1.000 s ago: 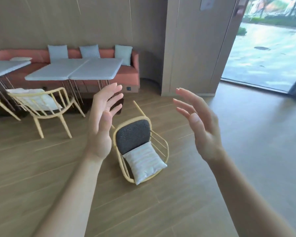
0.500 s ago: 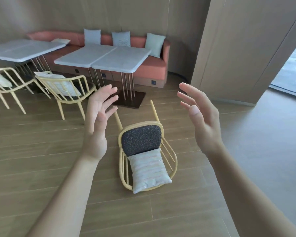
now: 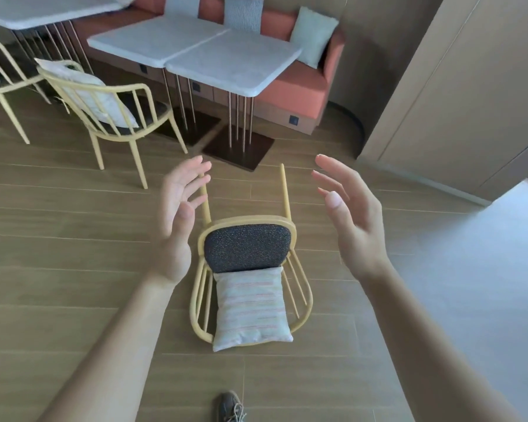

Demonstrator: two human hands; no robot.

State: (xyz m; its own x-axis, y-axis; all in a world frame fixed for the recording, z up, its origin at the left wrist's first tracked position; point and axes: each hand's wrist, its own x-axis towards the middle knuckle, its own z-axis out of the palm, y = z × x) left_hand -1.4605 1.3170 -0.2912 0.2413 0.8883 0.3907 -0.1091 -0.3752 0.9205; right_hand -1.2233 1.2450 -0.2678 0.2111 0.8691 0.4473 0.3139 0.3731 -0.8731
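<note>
Both hands are up over the fallen chair. Your left hand and right hand face each other palm to palm, fingers loose and spread, nothing held in either.

The chair lies on its back on the wooden floor right in front of you. Its dark seat faces you, and two legs point away toward the table base. A striped pillow lies on the backrest, its lower edge hanging over the curved top rail nearest your shoe.

Your left fingers overlap the left-hand leg in this view; whether they touch it or just pass in front, I can't tell. Your right hand is off the frame, out beyond the chair's right edge.

For room to move, there's open floor on both sides of the chair and between it and you. Ahead it's tighter: the leg tips sit near the table base, with the tables and an upright chair beyond to the left. On the right, a wall panel stands well apart.
</note>
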